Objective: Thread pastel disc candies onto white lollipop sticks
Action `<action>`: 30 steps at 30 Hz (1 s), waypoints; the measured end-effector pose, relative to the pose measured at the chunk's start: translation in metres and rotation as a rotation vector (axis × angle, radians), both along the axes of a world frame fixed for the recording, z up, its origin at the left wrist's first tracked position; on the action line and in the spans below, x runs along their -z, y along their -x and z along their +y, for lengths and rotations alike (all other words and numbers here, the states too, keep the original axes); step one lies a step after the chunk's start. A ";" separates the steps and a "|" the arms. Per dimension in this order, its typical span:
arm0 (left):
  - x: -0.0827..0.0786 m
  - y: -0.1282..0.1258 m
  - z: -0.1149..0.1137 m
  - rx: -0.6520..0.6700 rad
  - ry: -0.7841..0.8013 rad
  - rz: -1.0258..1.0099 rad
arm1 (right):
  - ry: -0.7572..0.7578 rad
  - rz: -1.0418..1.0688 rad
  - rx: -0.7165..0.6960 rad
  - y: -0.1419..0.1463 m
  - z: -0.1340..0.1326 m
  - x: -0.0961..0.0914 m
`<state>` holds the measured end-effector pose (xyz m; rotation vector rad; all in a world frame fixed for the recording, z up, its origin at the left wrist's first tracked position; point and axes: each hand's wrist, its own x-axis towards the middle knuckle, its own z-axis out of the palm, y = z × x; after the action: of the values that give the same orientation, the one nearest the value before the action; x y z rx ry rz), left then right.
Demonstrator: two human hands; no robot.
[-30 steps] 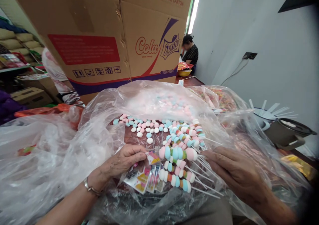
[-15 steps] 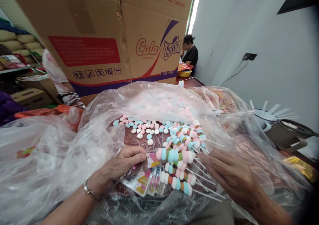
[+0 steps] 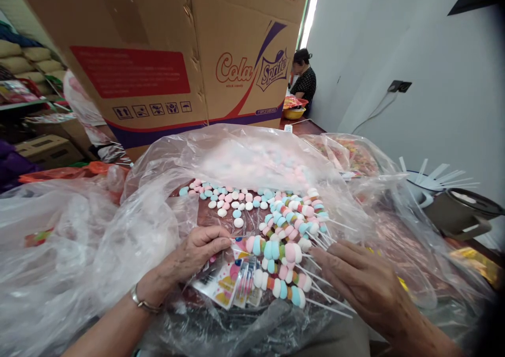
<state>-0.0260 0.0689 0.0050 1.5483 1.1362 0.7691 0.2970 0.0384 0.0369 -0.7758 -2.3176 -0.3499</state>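
Note:
My left hand (image 3: 193, 254) pinches the open mouth of a small printed wrapper (image 3: 240, 244), with more printed wrappers (image 3: 231, 283) lying under it. My right hand (image 3: 365, 283) grips the white stick of a skewer of pink, blue and white marshmallows (image 3: 276, 249), whose tip points at the wrapper's mouth. Several other finished skewers (image 3: 294, 217) lie fanned out beside it. Loose marshmallows (image 3: 229, 201) are scattered on the clear plastic sheet (image 3: 130, 230) beyond.
A large Cola Sprite carton (image 3: 177, 57) stands behind the sheet. At right sit a dark pot (image 3: 460, 212) and a container of white sticks (image 3: 428, 175). Another bag of sweets (image 3: 353, 157) lies at back right. A person (image 3: 303, 80) sits far off by the wall.
My right hand has slid the marshmallow skewer leftward toward the wrapper held by my left hand. The view has tilted slightly.

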 end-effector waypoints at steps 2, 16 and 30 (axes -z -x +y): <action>0.002 0.003 0.001 0.009 -0.002 0.019 | -0.009 -0.012 0.001 0.000 0.001 0.001; -0.004 -0.003 0.009 0.123 -0.034 0.151 | 0.082 -0.016 0.040 0.010 0.003 0.013; -0.007 0.002 0.017 0.111 -0.008 0.047 | 0.470 0.031 0.020 0.008 0.007 0.009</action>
<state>-0.0275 0.0857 0.0121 1.6290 1.0727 0.6672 0.2888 0.0452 0.0284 -1.0168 -2.3916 0.2089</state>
